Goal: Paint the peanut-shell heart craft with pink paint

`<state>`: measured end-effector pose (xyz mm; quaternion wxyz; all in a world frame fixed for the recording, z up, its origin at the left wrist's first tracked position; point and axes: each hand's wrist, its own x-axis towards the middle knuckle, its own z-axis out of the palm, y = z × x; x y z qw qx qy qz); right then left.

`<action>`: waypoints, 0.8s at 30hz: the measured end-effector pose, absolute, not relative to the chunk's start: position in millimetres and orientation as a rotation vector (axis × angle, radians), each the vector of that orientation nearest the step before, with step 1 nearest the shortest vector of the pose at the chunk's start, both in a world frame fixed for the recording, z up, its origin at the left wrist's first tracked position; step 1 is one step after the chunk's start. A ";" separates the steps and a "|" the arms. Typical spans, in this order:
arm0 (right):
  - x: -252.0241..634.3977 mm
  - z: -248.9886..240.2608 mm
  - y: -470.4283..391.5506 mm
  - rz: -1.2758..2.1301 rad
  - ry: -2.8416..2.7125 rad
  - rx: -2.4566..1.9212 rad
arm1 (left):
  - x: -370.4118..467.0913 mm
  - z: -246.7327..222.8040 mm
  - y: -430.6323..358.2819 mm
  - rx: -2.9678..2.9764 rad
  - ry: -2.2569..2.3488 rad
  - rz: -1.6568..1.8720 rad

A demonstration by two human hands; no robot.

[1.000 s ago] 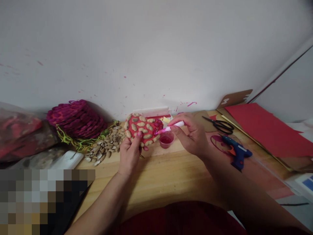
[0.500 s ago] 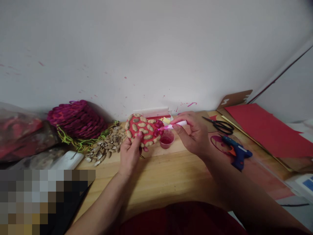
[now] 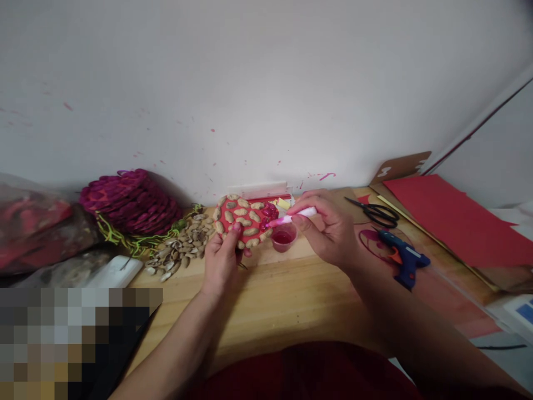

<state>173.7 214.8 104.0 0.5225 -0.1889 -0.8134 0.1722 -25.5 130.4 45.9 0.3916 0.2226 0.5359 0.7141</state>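
Above the pale wooden table (image 3: 258, 311), coating looked barely begun

The left hand (image 3: 222, 258) gripped a red panel studded with tan peanut shells (image 3: 244, 218); the right hand (image 3: 331, 233) pinched a white, pink-tipped applicator (image 3: 287, 220) at its right edge. Only that end was magenta; most shells seemingly awaited coating.

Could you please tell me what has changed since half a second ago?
The right hand shifted the brush slightly left and down in view, at the peanut-covered piece. No hold changed: the left hand still grips the piece, and the cup stayed put.
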 end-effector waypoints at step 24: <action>173.0 103.6 213.8 0.451 -2.038 -0.421 | -30.0 35.1 131.0 0.631 1.370 1.853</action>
